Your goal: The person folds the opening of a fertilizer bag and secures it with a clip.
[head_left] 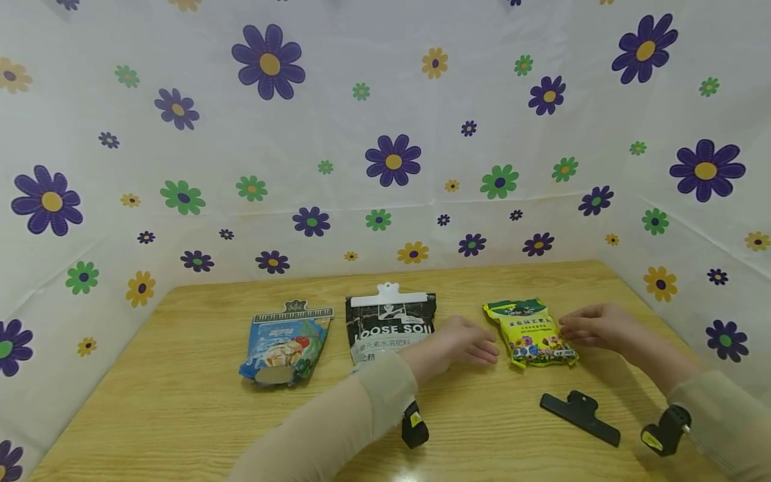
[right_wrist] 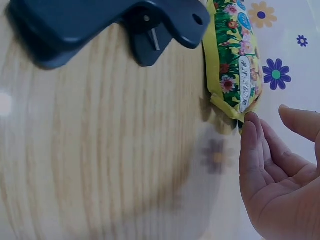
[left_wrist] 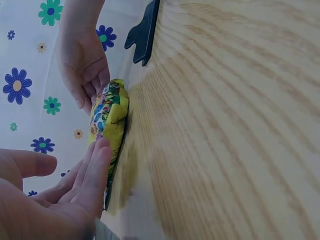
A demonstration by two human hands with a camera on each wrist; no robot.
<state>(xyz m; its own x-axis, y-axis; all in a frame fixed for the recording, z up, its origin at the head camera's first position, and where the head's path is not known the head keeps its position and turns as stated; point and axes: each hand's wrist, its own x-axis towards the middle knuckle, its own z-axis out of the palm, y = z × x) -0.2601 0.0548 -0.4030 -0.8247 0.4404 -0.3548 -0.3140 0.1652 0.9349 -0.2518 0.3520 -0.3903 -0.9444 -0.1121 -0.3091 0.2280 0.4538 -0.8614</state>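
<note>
A yellow and green flower-printed bag (head_left: 533, 333) with a "Garden" label lies flat on the table between my two hands. My left hand (head_left: 462, 343) is just to its left, fingers extended toward it; in the left wrist view its fingertips (left_wrist: 103, 150) appear close to the bag's edge. On the other side, my right hand (head_left: 602, 327) hovers by the bag's right edge with fingers slightly bent; whether it touches the bag I cannot tell. Nearer to me lies a black bag clip (head_left: 580, 416), its hinge visible in the right wrist view.
Left of my left hand, a black "LOOSE SOIL" bag (head_left: 390, 321) carries a white clip (head_left: 388, 295); my forearm covers its lower part. Farther left lies a blue food bag (head_left: 283, 349) with a dark decorated clip (head_left: 293, 312). Flower-printed cloth (head_left: 337, 134) encloses the wooden table (head_left: 181, 402).
</note>
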